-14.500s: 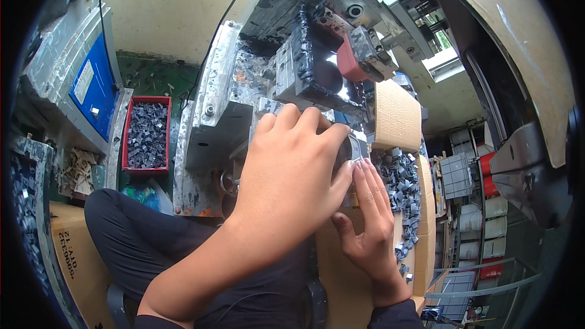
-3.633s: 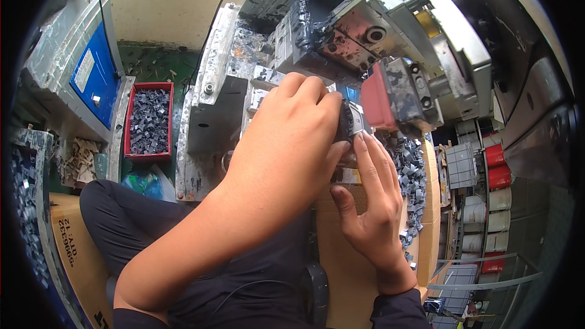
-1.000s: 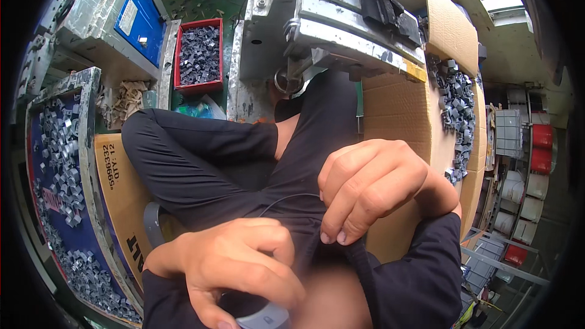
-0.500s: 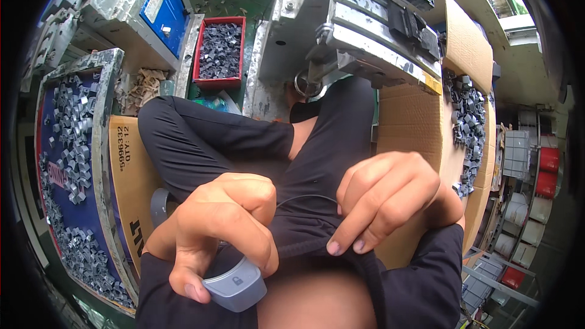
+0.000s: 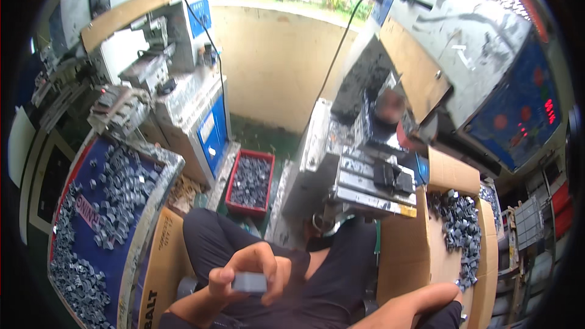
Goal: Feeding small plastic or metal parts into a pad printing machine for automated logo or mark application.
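Observation:
A small grey plastic piece (image 5: pixel 250 282) sits pinched between the thumb and fingers of my left hand (image 5: pixel 259 265), raised over my lap in the dark trousers. Its flat face shows, and the fingers are curled round its ends. From the right side my right forearm (image 5: pixel 411 304) reaches in toward the lower edge, where the hand itself drops out of sight.
Many similar grey pieces lie on a blue-lined table (image 5: pixel 125 262) at left, in a red bin (image 5: pixel 270 192) ahead and in an open cardboard box (image 5: pixel 399 271) at right. Machines (image 5: pixel 378 186) stand ahead right and far left. Another carton (image 5: pixel 159 268) stands by my left leg.
The view has tipped up, bringing the machines and far wall into sight. My left hand still holds the grey piece, now turned. My right hand has left the shirt hem and gone out of view.

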A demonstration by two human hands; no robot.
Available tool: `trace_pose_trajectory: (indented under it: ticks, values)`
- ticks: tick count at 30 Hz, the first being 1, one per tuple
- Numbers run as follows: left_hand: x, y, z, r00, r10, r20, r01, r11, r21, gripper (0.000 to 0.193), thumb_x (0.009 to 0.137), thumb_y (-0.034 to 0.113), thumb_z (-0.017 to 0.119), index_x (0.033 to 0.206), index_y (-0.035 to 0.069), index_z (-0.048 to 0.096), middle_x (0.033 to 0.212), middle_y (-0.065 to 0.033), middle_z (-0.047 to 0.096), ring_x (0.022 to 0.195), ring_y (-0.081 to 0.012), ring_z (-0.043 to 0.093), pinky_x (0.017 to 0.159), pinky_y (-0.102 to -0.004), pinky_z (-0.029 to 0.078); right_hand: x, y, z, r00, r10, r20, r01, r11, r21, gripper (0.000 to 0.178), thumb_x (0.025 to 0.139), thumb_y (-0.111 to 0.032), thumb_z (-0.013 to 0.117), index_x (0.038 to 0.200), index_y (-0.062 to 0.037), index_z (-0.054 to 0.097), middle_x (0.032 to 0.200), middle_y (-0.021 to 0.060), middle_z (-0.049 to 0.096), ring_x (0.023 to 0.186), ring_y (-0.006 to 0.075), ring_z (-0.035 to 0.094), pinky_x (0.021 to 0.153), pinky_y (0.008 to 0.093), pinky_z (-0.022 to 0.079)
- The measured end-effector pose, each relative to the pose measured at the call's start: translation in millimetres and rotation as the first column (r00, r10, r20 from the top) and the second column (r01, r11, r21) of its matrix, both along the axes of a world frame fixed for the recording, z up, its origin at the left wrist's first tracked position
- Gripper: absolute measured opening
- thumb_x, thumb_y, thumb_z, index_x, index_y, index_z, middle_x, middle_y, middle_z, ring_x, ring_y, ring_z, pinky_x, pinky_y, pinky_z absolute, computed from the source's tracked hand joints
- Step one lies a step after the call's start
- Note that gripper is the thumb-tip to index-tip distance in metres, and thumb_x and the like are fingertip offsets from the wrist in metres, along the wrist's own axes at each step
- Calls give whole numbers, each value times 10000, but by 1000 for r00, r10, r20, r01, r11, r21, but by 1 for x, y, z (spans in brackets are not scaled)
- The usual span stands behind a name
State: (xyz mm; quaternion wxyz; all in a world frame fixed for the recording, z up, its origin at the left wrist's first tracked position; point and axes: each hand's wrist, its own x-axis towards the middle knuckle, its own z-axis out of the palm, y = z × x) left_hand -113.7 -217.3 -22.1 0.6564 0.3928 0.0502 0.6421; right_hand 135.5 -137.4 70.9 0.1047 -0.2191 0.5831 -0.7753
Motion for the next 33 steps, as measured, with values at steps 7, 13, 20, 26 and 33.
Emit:
trace_pose_trajectory:
  ticks: [7, 13, 20, 26, 33]
  values:
    - [-23, 17, -1, 904, 397, -158, -396, 917, 41, 579, 995, 647, 453, 987, 69, 473, 702, -105, 561, 676, -204, 502, 632, -354, 414, -21, 3, -27, 826, 559, 77, -561, 828, 7, 666, 948, -441, 777, 1380, 33, 595, 1422, 254, 599, 1324, 404, 552, 1094, 497, 438]
    - [-31, 12, 5, 892, 425, -157, -420, 905, 62, 580, 1004, 645, 440, 982, 67, 468, 693, -94, 545, 670, -202, 495, 628, -355, 415, -27, 3, -20, 856, 515, 52, -517, 847, 119, 608, 966, -392, 753, 1368, 37, 599, 1391, 267, 612, 1292, 416, 571, 1073, 490, 456]
    - [-25, 18, 8, 896, 396, -199, -391, 918, 68, 551, 1007, 602, 442, 996, 51, 467, 682, -81, 541, 648, -184, 500, 616, -322, 411, -20, 1, -21, 889, 458, 29, -458, 884, 93, 541, 986, -336, 726, 1354, 42, 604, 1353, 282, 627, 1254, 430, 593, 1048, 483, 476]
    - [-32, 21, -1, 866, 442, -236, -451, 892, 16, 478, 944, 476, 632, 1074, 34, 502, 957, -226, 724, 843, -220, 685, 735, -310, 522, -21, -14, -21, 910, 414, 5, -414, 910, 7, 484, 1004, -287, 703, 1342, 47, 609, 1322, 295, 640, 1222, 442, 612, 1027, 476, 494]
    - [-35, 20, -3, 725, 578, -374, -584, 804, 110, 438, 875, 116, 799, 1212, 0, 545, 1147, -220, 724, 1017, -202, 719, 825, -317, 570, -37, 1, 5, 935, 343, 90, -347, 937, 33, 330, 1035, -144, 620, 1285, 72, 623, 1249, 306, 661, 1172, 470, 641, 976, 470, 534]
